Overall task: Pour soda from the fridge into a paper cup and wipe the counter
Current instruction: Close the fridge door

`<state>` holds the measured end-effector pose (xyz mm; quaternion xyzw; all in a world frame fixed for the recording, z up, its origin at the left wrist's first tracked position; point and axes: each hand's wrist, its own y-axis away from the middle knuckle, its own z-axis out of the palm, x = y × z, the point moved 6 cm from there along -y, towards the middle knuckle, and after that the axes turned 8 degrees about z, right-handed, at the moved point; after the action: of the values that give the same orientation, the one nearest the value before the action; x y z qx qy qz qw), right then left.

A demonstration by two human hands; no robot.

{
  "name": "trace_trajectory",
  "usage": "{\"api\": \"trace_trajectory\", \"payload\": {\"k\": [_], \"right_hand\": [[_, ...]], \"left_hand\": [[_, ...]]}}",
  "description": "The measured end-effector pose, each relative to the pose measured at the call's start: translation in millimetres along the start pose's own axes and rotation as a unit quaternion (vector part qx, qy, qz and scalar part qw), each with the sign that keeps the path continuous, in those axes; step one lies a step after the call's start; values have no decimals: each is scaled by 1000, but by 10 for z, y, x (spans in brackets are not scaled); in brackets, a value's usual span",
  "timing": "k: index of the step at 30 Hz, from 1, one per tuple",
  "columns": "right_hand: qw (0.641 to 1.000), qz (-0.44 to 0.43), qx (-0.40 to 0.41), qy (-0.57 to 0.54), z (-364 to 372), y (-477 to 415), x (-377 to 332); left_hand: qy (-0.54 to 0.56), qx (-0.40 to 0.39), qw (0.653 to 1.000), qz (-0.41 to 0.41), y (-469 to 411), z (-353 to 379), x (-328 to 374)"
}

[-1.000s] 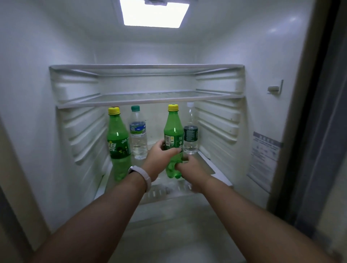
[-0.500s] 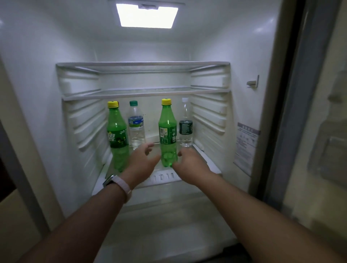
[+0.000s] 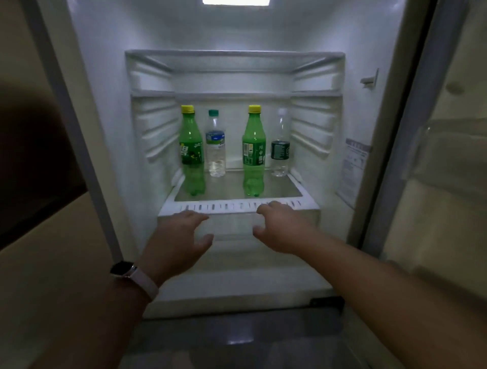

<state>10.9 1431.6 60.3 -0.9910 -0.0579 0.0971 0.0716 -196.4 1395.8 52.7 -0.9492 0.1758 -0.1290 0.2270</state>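
**Mia:** What is the biggest thing here?

**Ben:** The fridge [image 3: 105, 79]. It is open, and a light [image 3: 235, 2] shines at the top.

**Mia:** What is inside?

**Ben:** A white shelf [image 3: 237, 206] with four bottles standing up on it. A paper sticker [image 3: 354, 168] is stuck on the right wall of the fridge.

**Mia:** Where are the hands?

**Ben:** Both reach in, low down, in front of the shelf's front edge. The left hand [image 3: 176, 237] is just under that edge, with its fingers spread and loose. The right hand [image 3: 283, 229] is loose too. Its fingertips are right at the front edge, but I cannot tell if they touch it. Neither hand holds anything.

**Mia:** Where is the soda?

**Ben:** There are two green ones with yellow caps. The left soda bottle [image 3: 191, 155] stands by the shelf's left edge. The right soda bottle [image 3: 253, 155] stands near the front edge, a bit right of the middle. It is just behind the right hand, but apart from it.

**Mia:** And the clear ones?

**Ben:** Those are farther back. The water bottle with the blue label [image 3: 216, 147] stands between the two sodas. The water bottle with the dark label [image 3: 280, 147] stands near the back right corner.

**Mia:** What is the smallest thing?

**Ben:** A watch [image 3: 123, 270] with a pale strap, on the left wrist.
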Motion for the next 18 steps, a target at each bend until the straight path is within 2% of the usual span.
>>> {"api": "trace_trajectory", "payload": {"k": [6, 11, 14, 18], "right_hand": [[1000, -11, -7, -8, 28, 347, 0], [999, -9, -27, 16, 35, 738, -10], [1000, -9, -18, 21, -26, 1024, -48], [1000, 1, -4, -5, -38, 1543, -153]], "left_hand": [[2, -33, 999, -31, 439, -22, 50], [2, -38, 999, -18, 807, -128, 105], [-1, -26, 1000, -11, 1079, -295, 185], [-8, -49, 999, 2, 1500, -475, 319]]}}
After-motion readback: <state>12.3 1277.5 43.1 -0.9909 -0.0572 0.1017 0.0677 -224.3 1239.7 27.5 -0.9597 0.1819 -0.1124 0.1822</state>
